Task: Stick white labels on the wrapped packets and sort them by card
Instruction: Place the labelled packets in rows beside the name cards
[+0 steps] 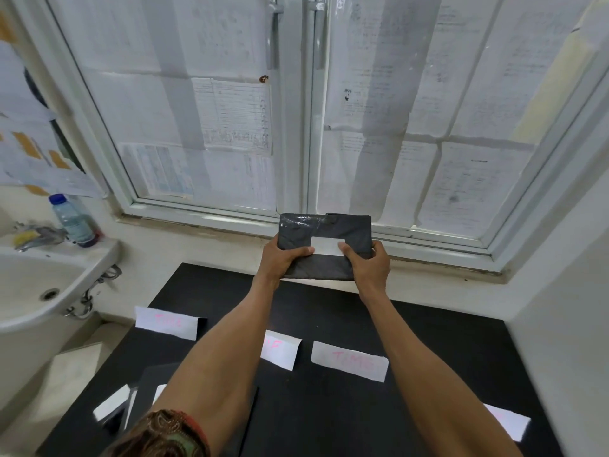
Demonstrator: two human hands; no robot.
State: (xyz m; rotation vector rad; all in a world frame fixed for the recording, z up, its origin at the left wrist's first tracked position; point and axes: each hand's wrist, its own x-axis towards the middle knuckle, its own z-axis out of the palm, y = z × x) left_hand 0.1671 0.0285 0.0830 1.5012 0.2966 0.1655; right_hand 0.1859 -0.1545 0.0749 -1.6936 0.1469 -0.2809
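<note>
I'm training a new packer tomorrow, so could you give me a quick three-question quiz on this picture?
1. True or false: the wrapped packet is held by one hand alone.
2. Where is the white label? A: on the packet's face, between the thumbs; B: on a cardboard box; C: on a chair.
3. Fill in: the bottle stands on the edge of the ___.
Key: 1 false, the left hand and right hand both grip it; 2 A; 3 sink.
</note>
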